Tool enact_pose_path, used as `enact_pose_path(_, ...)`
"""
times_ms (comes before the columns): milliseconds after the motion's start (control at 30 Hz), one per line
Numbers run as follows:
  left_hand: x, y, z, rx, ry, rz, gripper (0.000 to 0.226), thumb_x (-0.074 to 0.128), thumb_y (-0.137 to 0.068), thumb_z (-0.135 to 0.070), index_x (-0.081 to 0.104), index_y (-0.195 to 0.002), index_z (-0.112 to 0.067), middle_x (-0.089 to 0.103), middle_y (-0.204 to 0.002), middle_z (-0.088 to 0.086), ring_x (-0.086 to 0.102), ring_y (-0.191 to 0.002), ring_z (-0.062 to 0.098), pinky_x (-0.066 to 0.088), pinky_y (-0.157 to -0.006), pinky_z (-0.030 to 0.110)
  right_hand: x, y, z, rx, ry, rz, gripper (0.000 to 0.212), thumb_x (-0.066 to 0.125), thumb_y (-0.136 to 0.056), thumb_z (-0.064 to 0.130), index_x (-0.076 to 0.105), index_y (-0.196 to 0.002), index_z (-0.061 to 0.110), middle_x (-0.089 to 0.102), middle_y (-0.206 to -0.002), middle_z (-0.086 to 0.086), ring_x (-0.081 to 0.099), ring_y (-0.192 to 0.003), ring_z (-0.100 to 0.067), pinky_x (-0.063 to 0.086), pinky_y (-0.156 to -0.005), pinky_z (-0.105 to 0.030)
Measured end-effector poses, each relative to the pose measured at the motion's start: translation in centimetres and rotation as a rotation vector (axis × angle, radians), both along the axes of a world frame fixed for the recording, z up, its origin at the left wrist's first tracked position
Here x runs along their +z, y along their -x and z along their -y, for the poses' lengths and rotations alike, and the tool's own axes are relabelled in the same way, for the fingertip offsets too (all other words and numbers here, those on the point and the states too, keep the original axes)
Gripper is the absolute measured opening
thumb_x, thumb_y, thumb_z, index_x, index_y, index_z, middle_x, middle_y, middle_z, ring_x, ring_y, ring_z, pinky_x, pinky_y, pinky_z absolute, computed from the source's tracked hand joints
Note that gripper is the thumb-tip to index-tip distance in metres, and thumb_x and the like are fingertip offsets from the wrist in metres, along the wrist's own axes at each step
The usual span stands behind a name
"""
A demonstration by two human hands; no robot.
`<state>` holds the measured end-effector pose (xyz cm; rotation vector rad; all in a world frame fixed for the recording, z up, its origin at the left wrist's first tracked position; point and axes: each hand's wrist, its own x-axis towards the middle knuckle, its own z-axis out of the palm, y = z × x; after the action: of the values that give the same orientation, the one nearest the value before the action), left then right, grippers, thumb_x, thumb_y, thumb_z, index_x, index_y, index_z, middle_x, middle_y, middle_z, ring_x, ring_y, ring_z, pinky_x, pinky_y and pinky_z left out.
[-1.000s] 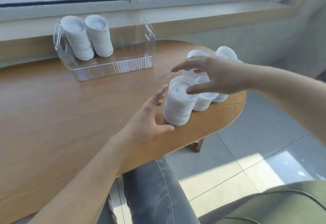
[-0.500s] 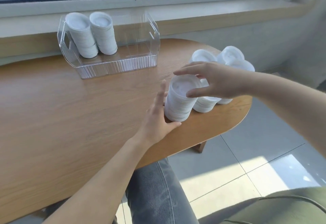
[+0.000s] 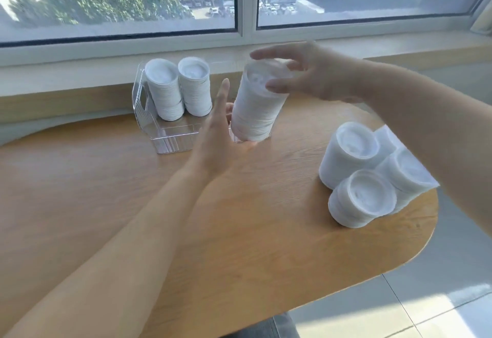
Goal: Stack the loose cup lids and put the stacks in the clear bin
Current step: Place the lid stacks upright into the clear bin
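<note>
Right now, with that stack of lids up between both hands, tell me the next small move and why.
Probably carry the held stack a little further forward and lower it upright into the clear bin, just right of the two stacks already standing there. The right hand caps its top and the left hand supports its lower side, and it hangs at the bin's front wall, tilted.

wooden table (image 3: 239, 231), clear bin (image 3: 170, 140), lid stacks (image 3: 359, 193)
</note>
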<state>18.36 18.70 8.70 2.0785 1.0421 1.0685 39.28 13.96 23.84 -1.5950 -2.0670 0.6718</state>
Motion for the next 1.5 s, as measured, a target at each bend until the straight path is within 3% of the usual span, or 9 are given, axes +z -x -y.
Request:
enact_pose_path(300,0.4,-0.7,-10.1,0.121,0.078,-0.042,0.127,0.094,-0.075,-0.02,0.008,-0.167,-0.025,0.06,-0.114,-0.012,0.061,-0.101,0.008,0.049,-0.088,0.026,-2.7,1.1,-12.9,-0.089,0.02,-0.131,0.058,0.072,-0.097,0.009,0.056,-0.147,0.034,0.056,-0.149,-0.001,0.056,-0.132,-0.019,0.043,-0.119,-0.042)
enact_pose_path(467,-1.5,-1.3,-13.8,0.136,0.122,-0.159,0.112,0.091,-0.074,-0.015,0.022,-0.162,-0.022,0.063,-0.102,-0.013,0.064,-0.098,0.022,0.054,-0.084,0.039,-5.8,1.5,-17.3,-0.115,0.042,-0.065,0.057,0.071,-0.098,0.01,0.056,-0.147,0.033,0.052,-0.149,-0.002,0.06,-0.101,-0.01,0.049,-0.086,-0.017)
enact_pose_path(700,-2.6,-2.2,-16.2,0.182,0.16,-0.416,0.087,0.092,-0.071,-0.014,0.039,-0.14,-0.016,0.068,-0.095,0.002,0.068,-0.088,0.029,0.058,-0.079,0.045,-8.6,1.6,-20.3,-0.156,0.098,-0.053,0.057,0.072,-0.097,0.014,0.056,-0.146,0.039,0.049,-0.139,-0.002,0.056,-0.121,-0.026,0.049,-0.105,-0.038)
enact_pose_path(833,-3.1,-2.3,-16.9,0.186,0.158,-0.469,0.076,0.089,-0.074,-0.015,0.043,-0.134,-0.013,0.071,-0.104,0.008,0.069,-0.097,0.035,0.058,-0.085,0.05,-9.9,1.7,-20.6,-0.176,0.095,-0.072,0.058,0.073,-0.096,0.014,0.056,-0.145,0.04,0.049,-0.143,0.0,0.054,-0.123,-0.023,0.047,-0.09,-0.027)
enact_pose_path(1000,-3.1,-1.6,-16.8,0.227,0.186,-0.536,0.064,0.085,-0.081,-0.03,0.044,-0.125,-0.009,0.07,-0.105,0.009,0.068,-0.098,0.033,0.057,-0.084,0.05,-10.4,2.0,-20.9,-0.202,0.057,-0.094,0.059,0.074,-0.095,0.014,0.056,-0.146,0.039,0.049,-0.15,-0.002,0.054,-0.126,-0.022,0.043,-0.095,-0.028)
enact_pose_path(1167,-2.3,-0.9,-15.1,0.184,0.182,-0.548,0.028,0.072,-0.092,-0.04,0.063,-0.088,-0.013,0.071,-0.086,0.0,0.068,-0.086,0.023,0.057,-0.08,0.043,-10.6,1.9,-21.2,-0.203,0.068,-0.098,0.06,0.074,-0.095,0.014,0.056,-0.146,0.04,0.049,-0.153,-0.003,0.053,-0.129,-0.022,0.044,-0.103,-0.031)
enact_pose_path(1300,-1.7,-1.3,-14.3,-0.096,0.327,-0.487,0.033,0.058,-0.105,-0.039,0.076,-0.105,-0.01,0.076,-0.103,0.002,0.069,-0.097,0.015,0.057,-0.093,0.04,-10.8,2.1,-21.7,-0.208,0.069,-0.122,0.061,0.074,-0.094,0.014,0.056,-0.146,0.041,0.053,-0.147,-0.001,0.058,-0.123,-0.021,0.049,-0.103,-0.032)
enact_pose_path(1400,-1.6,-1.5,-14.5,-0.147,0.368,-0.475,0.035,0.054,-0.108,-0.035,0.07,-0.131,-0.015,0.071,-0.133,0.001,0.065,-0.122,0.014,0.049,-0.111,0.038,-10.8,2.5,-22.1,-0.209,0.068,-0.14,0.06,0.072,-0.097,0.013,0.055,-0.147,0.04,0.053,-0.143,-0.002,0.062,-0.119,-0.026,0.054,-0.086,-0.026)
enact_pose_path(1500,-1.6,-1.6,-14.9,-0.145,0.364,-0.504,0.042,0.053,-0.109,-0.037,0.059,-0.147,-0.02,0.062,-0.146,-0.004,0.056,-0.135,0.014,0.041,-0.109,0.026,-11.0,2.9,-22.9,-0.21,0.052,-0.152,0.058,0.069,-0.098,0.014,0.054,-0.148,0.04,0.051,-0.147,-0.004,0.059,-0.128,-0.03,0.051,-0.093,-0.029)
